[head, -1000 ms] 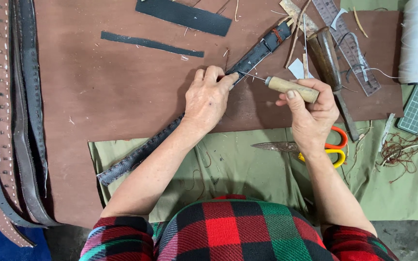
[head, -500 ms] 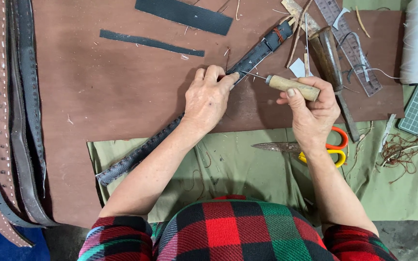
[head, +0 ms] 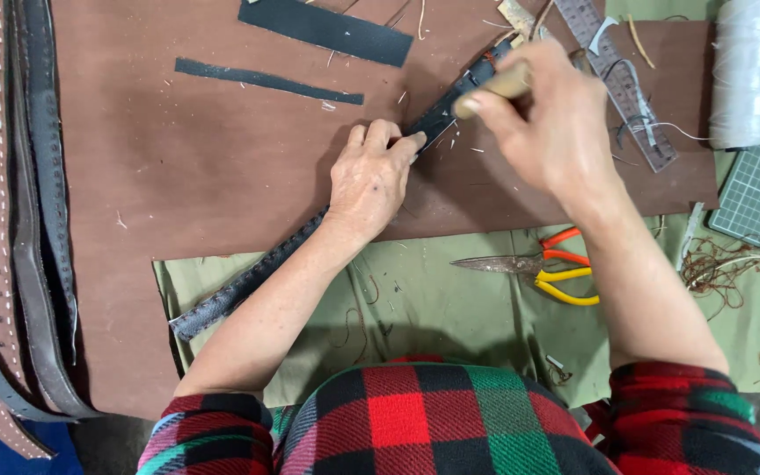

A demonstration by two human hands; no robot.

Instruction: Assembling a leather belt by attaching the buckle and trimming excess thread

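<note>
A brown leather sheet (head: 222,193) covers the desk. The left hand (head: 369,180) pins a dark strap (head: 310,233) running from 7 to 1 o'clock; the right hand (head: 543,119) has its fingers clenched on a wooden-handled awl (head: 494,88) at the strap's upper end. Stitching looks unfinished.

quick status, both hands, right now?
Left hand: open, pressed flat on the dark leather strap, pinning it to the brown board.
Right hand: closed around a wooden-handled tool over the strap.
</note>
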